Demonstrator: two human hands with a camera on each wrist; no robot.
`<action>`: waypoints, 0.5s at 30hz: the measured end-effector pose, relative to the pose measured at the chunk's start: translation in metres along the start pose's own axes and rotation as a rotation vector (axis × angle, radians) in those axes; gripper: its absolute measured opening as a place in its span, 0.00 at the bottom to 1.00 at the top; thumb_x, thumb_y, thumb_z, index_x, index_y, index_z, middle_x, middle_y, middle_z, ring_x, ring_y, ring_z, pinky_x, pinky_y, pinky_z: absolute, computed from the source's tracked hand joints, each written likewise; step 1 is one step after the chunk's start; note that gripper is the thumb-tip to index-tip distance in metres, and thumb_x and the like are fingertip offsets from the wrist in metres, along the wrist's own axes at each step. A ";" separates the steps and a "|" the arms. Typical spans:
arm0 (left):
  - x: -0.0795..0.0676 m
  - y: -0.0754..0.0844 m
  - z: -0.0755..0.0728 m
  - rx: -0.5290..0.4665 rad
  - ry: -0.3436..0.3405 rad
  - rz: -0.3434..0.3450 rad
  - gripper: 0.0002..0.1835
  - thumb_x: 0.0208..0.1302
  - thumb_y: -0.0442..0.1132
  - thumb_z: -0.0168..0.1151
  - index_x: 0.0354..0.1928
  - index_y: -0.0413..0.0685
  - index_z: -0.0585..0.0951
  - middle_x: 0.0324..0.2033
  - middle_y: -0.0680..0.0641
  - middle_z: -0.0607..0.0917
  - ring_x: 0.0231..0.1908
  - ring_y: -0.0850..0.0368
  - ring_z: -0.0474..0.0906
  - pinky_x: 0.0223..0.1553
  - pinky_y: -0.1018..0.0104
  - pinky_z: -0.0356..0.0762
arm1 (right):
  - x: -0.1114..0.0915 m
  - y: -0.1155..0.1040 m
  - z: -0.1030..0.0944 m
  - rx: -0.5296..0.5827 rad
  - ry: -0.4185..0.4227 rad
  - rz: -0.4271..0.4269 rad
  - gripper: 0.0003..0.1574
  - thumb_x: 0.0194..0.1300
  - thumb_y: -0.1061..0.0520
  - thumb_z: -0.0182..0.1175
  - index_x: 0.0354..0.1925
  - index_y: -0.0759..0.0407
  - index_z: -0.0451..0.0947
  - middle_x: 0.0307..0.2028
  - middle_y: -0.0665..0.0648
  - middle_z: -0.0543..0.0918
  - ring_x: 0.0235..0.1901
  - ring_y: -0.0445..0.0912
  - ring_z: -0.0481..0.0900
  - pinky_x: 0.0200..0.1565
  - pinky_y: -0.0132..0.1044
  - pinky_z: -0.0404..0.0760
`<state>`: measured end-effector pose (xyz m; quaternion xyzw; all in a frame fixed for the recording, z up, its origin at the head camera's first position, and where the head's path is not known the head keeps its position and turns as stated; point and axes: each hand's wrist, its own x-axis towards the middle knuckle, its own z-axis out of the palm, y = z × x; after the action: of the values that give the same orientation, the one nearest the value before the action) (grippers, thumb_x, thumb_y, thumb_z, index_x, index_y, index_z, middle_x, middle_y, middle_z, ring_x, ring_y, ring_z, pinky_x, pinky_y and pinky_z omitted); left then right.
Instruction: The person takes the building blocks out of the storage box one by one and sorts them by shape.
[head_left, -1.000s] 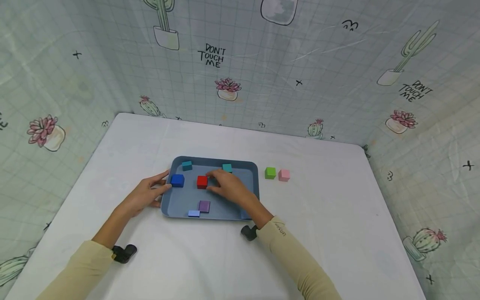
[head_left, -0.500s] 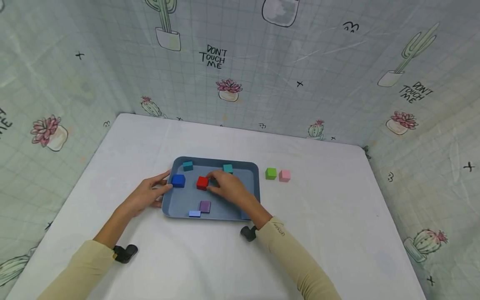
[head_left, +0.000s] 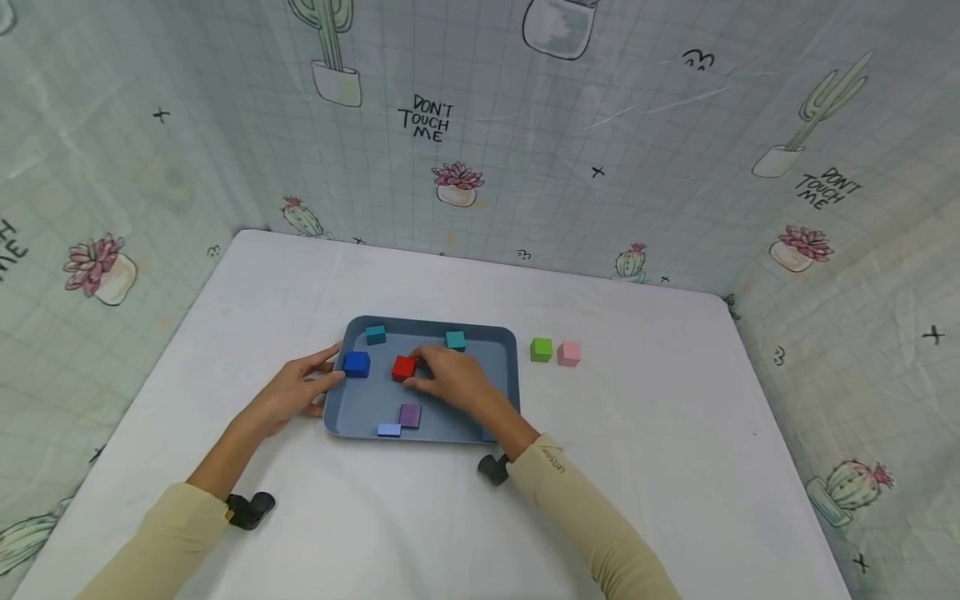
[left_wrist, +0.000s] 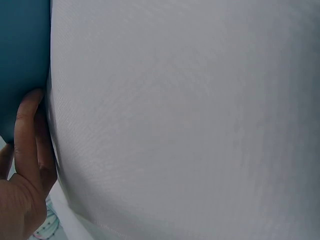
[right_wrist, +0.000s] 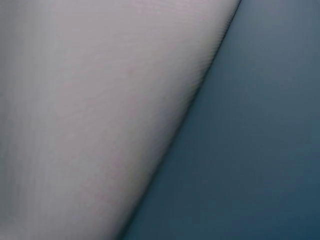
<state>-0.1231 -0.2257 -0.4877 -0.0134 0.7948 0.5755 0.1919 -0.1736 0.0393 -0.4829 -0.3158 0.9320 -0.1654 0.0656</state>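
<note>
In the head view a red cube (head_left: pixel 403 368) is inside the blue-grey tray (head_left: pixel 450 425), left of its middle. My right hand (head_left: pixel 452 377) reaches in from the right and pinches the cube between thumb and forefinger. At the tray's left edge, my left hand (head_left: pixel 291 387) rests against the rim, fingers fairly straight. A blue cube (head_left: pixel 356 364) lies just inside that rim, near the left thumb. The left wrist view shows the left fingers (left_wrist: pixel 26 142) along the tray's outer wall (left_wrist: pixel 25 50). No part of the right hand appears in the right wrist view.
The tray also has a teal block (head_left: pixel 375 335) at back left, another teal block (head_left: pixel 455 340) behind the right hand, a purple block (head_left: pixel 410 416) and a light-blue block (head_left: pixel 388 430) near the front. Right of it stand a green cube (head_left: pixel 541 350) and a pink cube (head_left: pixel 568 354).
The red cube has turned slightly in place, and my right fingers and thumb have closed onto it. The left hand stays at the tray's rim.
</note>
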 end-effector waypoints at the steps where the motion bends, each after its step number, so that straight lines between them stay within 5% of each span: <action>1: 0.000 0.000 0.000 0.001 0.000 0.000 0.36 0.69 0.41 0.55 0.74 0.52 0.51 0.57 0.30 0.63 0.49 0.36 0.72 0.33 0.58 0.81 | 0.000 0.000 0.000 -0.001 0.002 0.000 0.28 0.62 0.40 0.62 0.54 0.54 0.75 0.41 0.49 0.81 0.35 0.37 0.73 0.38 0.26 0.75; 15: 0.000 -0.002 0.000 -0.002 0.004 0.004 0.36 0.69 0.41 0.55 0.74 0.52 0.51 0.57 0.30 0.63 0.50 0.35 0.71 0.34 0.58 0.81 | -0.001 0.004 0.000 0.032 0.035 -0.017 0.26 0.63 0.44 0.61 0.55 0.56 0.75 0.44 0.50 0.82 0.41 0.38 0.77 0.43 0.28 0.76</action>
<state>-0.1230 -0.2265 -0.4900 -0.0133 0.7948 0.5765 0.1891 -0.1745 0.0427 -0.4845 -0.3197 0.9275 -0.1865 0.0530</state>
